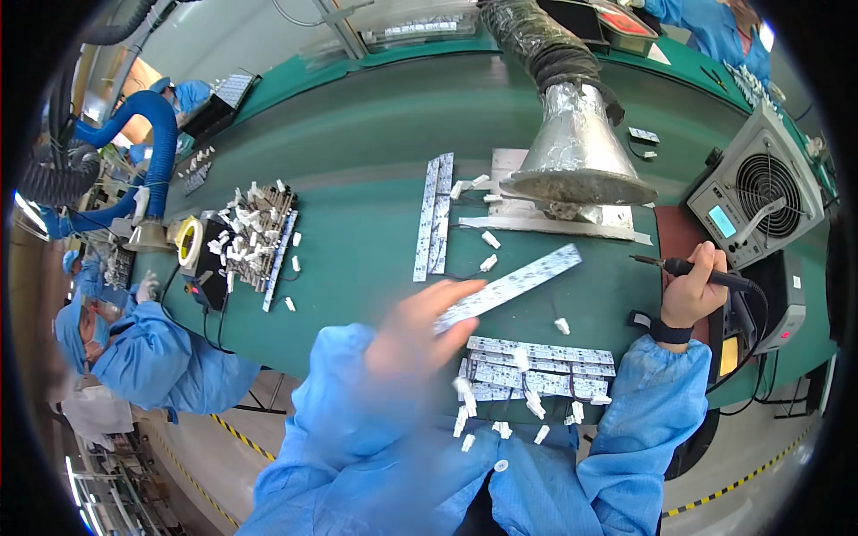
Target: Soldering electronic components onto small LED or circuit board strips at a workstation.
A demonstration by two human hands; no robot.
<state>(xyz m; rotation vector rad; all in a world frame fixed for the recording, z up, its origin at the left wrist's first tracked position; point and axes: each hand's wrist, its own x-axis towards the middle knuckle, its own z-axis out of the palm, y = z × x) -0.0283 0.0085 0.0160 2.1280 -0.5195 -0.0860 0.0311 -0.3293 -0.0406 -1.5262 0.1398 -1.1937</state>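
My left hand (424,326), smeared by motion, grips one end of a long white circuit board strip (518,286), tilted up to the right over the green bench. In my right hand (693,290) is a soldering iron (684,267), its tip pointing left towards the strip but apart from it. A black band circles my right wrist. Close to my body lies a stack of circuit board strips (541,366) with wires and white connectors hanging over the bench edge. Two more strips (433,214) lie upright in view beyond my left hand.
A metal fume hood (576,147) on a flexible duct hangs over a metal plate (509,170). At right stand a fan unit (760,201) and a soldering station (782,299). Bundled wired boards (255,232) sit left. A co-worker (161,348) in blue works at far left.
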